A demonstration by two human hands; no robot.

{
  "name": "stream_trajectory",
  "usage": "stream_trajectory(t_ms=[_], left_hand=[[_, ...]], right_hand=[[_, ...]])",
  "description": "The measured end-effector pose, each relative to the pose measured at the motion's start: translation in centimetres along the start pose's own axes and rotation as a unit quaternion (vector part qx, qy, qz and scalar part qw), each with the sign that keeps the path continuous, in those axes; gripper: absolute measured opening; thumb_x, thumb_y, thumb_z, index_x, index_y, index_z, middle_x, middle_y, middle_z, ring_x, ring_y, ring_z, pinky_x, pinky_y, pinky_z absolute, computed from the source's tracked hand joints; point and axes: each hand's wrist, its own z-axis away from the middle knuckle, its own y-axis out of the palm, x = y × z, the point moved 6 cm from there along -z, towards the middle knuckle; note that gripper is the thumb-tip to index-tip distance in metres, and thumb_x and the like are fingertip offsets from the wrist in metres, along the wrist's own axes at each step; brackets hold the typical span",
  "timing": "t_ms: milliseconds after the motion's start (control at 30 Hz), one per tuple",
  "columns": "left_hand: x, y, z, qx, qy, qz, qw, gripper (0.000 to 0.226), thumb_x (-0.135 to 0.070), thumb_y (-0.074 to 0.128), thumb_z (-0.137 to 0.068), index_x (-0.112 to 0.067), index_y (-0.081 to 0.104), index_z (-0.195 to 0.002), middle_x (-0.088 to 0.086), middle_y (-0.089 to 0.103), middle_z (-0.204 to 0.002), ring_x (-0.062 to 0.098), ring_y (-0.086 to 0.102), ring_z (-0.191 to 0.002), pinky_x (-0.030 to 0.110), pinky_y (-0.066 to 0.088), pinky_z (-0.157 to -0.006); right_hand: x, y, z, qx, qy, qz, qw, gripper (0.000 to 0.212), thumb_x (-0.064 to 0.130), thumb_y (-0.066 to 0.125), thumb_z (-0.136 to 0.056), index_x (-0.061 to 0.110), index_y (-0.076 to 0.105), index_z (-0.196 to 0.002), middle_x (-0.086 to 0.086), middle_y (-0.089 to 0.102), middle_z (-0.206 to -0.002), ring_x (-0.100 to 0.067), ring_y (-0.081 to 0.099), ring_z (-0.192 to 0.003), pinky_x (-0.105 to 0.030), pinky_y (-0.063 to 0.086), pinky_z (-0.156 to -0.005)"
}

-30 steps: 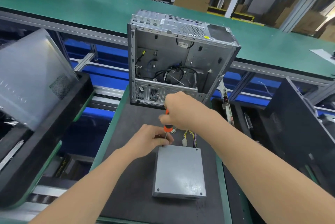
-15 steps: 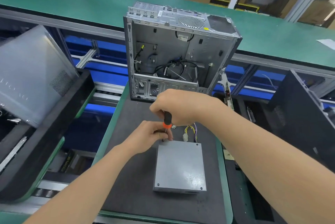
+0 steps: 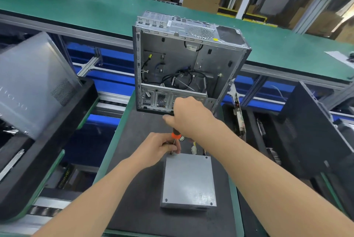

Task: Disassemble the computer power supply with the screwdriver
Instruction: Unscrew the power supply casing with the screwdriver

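Lower centre of frame: the power supply (image 3: 188, 179) lay flat on the black mat (image 3: 141, 198), lid up, so the corner screws faced me. Three screws showed, at the near left, near right and far right corners. The far left corner was hidden by my tool tip, so I judged that screw was the one in work. Cover not off yet; early in the task, I'd say.

Just above it, my left hand (image 3: 159, 147) had its fingers curled and pinched together on the bare shaft of the screwdriver (image 3: 176, 135), low near the tip. That was a guide hold, to keep the bit seated and stop it skating across the lid. Whether that hand also touched the lid, I couldn't tell.

Above that, my right hand (image 3: 188, 117) was clamped in a fist round the handle, with only the orange collar showing beneath it. The tool stood near upright, tipped slightly to the upper right. I read the top hand as there for turning and pressing down.

Loose cables with a white plug (image 3: 193, 148) trailed off the supply's far edge, beside the tool.

Centre frame, the gutted computer case (image 3: 172, 64) stood at the mat's far end, open side toward me, out of the work zone. A grey side panel (image 3: 28, 83) leaned at left, a black panel (image 3: 310, 131) at right. The green belt (image 3: 76, 10) ran across the top.
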Motion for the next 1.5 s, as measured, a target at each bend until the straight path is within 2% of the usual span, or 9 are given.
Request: stream_trajectory(t_ms=[100,533,667,733,833,900,1100,1267,1500], left_hand=[[0.1,-0.1,0.1,0.002,0.008,0.013,1.0,0.028,-0.009,0.062,-0.096,-0.033,0.072,-0.085,-0.01,0.075,-0.083,0.01,0.068,-0.079,0.025,0.052,-0.083],[0.0,-0.5,0.3,0.003,-0.02,0.036,0.999,0.024,-0.007,0.064,-0.099,-0.027,0.078,-0.104,-0.017,0.079,-0.099,0.006,0.073,-0.091,0.012,0.051,-0.087],[-0.6,-0.7,0.3,-0.02,-0.007,0.001,1.0,0.024,-0.008,0.066,-0.097,-0.026,0.079,-0.09,-0.013,0.078,-0.09,0.007,0.071,-0.084,0.025,0.054,-0.089],[-0.9,-0.6,0.2,-0.024,-0.004,-0.012,1.0,0.026,-0.007,0.067,-0.095,-0.027,0.077,-0.084,-0.012,0.077,-0.086,0.004,0.068,-0.078,0.029,0.054,-0.088],[-1.0,-0.8,0.0,-0.037,-0.007,0.021,0.999,0.029,-0.005,0.071,-0.091,-0.03,0.077,-0.077,-0.008,0.078,-0.082,0.003,0.069,-0.073,0.026,0.055,-0.083],[-0.8,-0.8,0.0,-0.042,-0.01,0.041,0.998,0.03,-0.004,0.073,-0.089,-0.03,0.077,-0.076,-0.007,0.079,-0.081,0.005,0.07,-0.071,0.027,0.057,-0.084],[-0.5,-1.0,-0.3,-0.04,-0.027,0.077,0.996,0.023,-0.007,0.082,-0.086,-0.031,0.081,-0.084,-0.006,0.08,-0.082,0.016,0.076,-0.077,0.017,0.056,-0.077],[-1.2,-1.5,-0.4,0.002,-0.022,0.101,0.995,0.032,-0.012,0.079,-0.09,-0.036,0.075,-0.111,-0.009,0.081,-0.098,0.009,0.077,-0.094,0.014,0.056,-0.085],[-1.6,-2.3,-0.4,0.016,-0.023,0.108,0.994,0.021,-0.017,0.075,-0.095,-0.038,0.078,-0.098,-0.012,0.081,-0.102,0.004,0.074,-0.105,0.015,0.053,-0.095]], right_hand=[[0.0,-0.1,-0.1,0.04,-0.074,0.017,0.996,0.036,0.033,0.066,-0.094,0.009,0.047,-0.075,-0.007,0.052,-0.072,-0.029,0.05,-0.06,-0.029,0.035,-0.05],[2.0,-0.4,0.7,0.134,-0.285,0.137,0.939,0.02,0.004,0.064,-0.082,0.023,0.061,-0.086,0.006,0.06,-0.087,-0.018,0.056,-0.085,-0.041,0.055,-0.073],[1.6,-0.5,1.0,0.127,-0.278,0.108,0.946,0.013,0.029,0.07,-0.085,0.024,0.058,-0.089,0.008,0.058,-0.089,-0.015,0.054,-0.089,-0.035,0.052,-0.074],[1.1,-0.9,0.9,0.075,-0.241,0.088,0.964,0.037,0.057,0.065,-0.087,0.021,0.056,-0.094,0.005,0.053,-0.091,-0.02,0.054,-0.092,-0.038,0.051,-0.073],[0.1,-1.8,0.7,-0.046,-0.134,0.12,0.983,0.06,0.076,0.049,-0.089,0.018,0.046,-0.077,0.002,0.043,-0.075,-0.025,0.052,-0.068,-0.031,0.036,-0.051],[-0.1,-1.6,0.7,-0.048,-0.078,0.119,0.989,0.065,0.077,0.045,-0.091,0.017,0.041,-0.067,0.0,0.042,-0.069,-0.02,0.044,-0.057,-0.028,0.027,-0.047],[0.1,-1.1,0.2,0.035,-0.082,0.064,0.994,0.047,0.047,0.064,-0.095,0.016,0.038,-0.071,-0.003,0.045,-0.075,-0.022,0.048,-0.061,-0.03,0.036,-0.051],[1.0,-1.5,0.6,0.081,-0.178,0.11,0.975,0.013,0.024,0.069,-0.09,0.02,0.059,-0.097,0.001,0.06,-0.092,-0.025,0.062,-0.09,-0.043,0.058,-0.076],[2.2,-1.1,1.2,0.13,-0.267,0.112,0.948,0.027,-0.005,0.061,-0.08,0.018,0.067,-0.094,-0.001,0.062,-0.101,-0.02,0.055,-0.094,-0.04,0.052,-0.077]])
